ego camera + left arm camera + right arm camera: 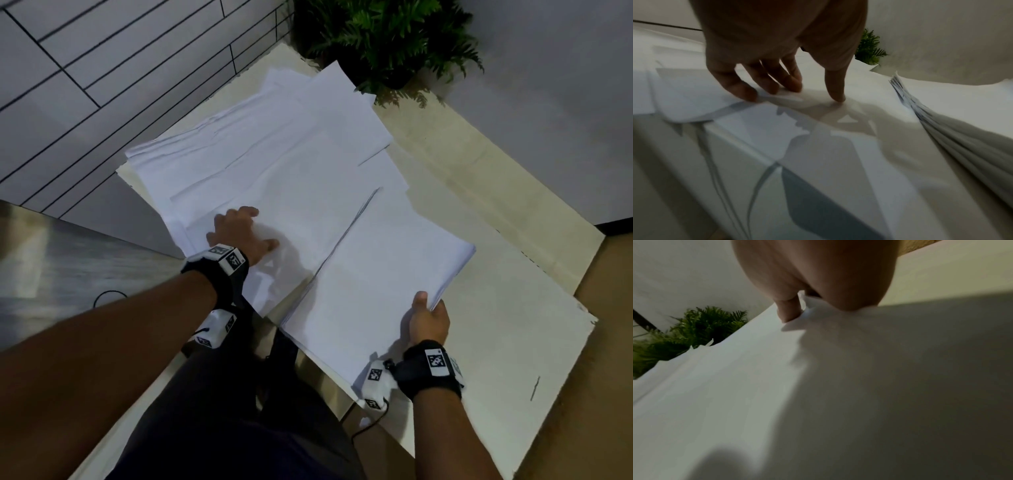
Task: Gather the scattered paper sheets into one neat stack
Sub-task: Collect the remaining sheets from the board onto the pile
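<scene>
Several white paper sheets lie spread and overlapping across the cream table. My left hand rests on these loose sheets, fingers spread and bent, tips pressing the paper. A thick gathered stack lies to the right, its left edge lifted and its sheets fanned. My right hand pinches the near right edge of that stack, thumb on top and fingers hidden beneath.
A green fern-like plant stands at the table's far corner, touching the farthest sheets. A tiled wall runs along the left. Bare tabletop lies to the right of the stack, with a brown floor beyond the table edge.
</scene>
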Demonstrator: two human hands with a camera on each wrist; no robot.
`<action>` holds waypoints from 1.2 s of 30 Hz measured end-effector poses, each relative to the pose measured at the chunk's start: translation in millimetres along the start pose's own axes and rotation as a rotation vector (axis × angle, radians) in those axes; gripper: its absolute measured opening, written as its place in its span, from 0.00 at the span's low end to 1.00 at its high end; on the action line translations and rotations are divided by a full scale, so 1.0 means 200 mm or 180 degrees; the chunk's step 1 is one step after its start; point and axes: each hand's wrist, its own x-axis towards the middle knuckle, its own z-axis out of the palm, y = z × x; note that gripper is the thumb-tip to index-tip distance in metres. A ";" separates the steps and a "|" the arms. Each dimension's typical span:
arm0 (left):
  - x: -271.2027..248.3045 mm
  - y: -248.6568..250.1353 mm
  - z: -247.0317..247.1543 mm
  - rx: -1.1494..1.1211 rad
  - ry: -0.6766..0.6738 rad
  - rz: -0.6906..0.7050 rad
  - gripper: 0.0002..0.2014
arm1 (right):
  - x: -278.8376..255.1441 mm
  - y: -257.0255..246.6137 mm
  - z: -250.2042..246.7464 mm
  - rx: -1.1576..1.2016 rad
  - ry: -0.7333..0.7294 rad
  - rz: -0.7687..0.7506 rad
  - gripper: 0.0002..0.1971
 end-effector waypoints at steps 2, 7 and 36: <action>0.03 0.02 -0.02 0.0194 0.0319 0.0178 0.40 | 0.01 0.02 0.00 -0.0065 0.0035 -0.0036 0.16; 0.15 0.04 -0.14 0.0528 0.0115 -0.0008 0.52 | 0.04 0.04 0.01 -0.0226 0.0142 -0.0243 0.17; 0.33 0.20 -0.38 -0.0057 -0.0422 0.1004 0.17 | 0.04 0.01 0.05 -0.0192 0.0304 -0.0244 0.20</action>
